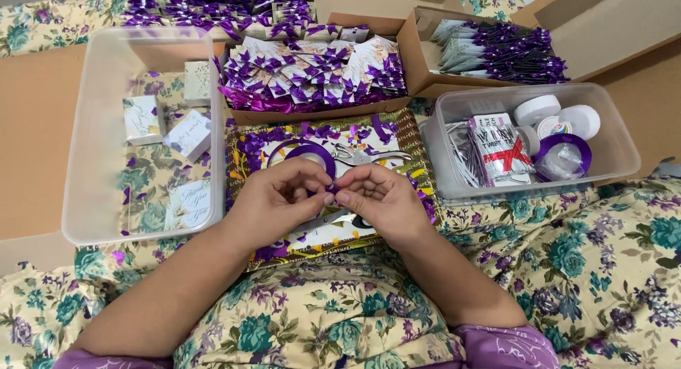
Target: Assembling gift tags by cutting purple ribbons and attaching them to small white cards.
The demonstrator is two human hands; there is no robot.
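left hand (273, 199) and right hand (379, 199) both pinch a small purple ribbon piece (330, 189) in fingertip grip above the ribbon-strewn tray (248, 259).

Left clear tub (92, 128): 3 small white printed boxes (190, 133) near its far right side, a pale card (187, 204) at near right corner. Right clear tub (624, 138): white packet w/ red cross mark (502, 148) standing mid, round white labelled rolls (560, 117) by far edge. Cardboard boxes (411, 46) at back: stacks of pale tags w/ purple bows (312, 71).
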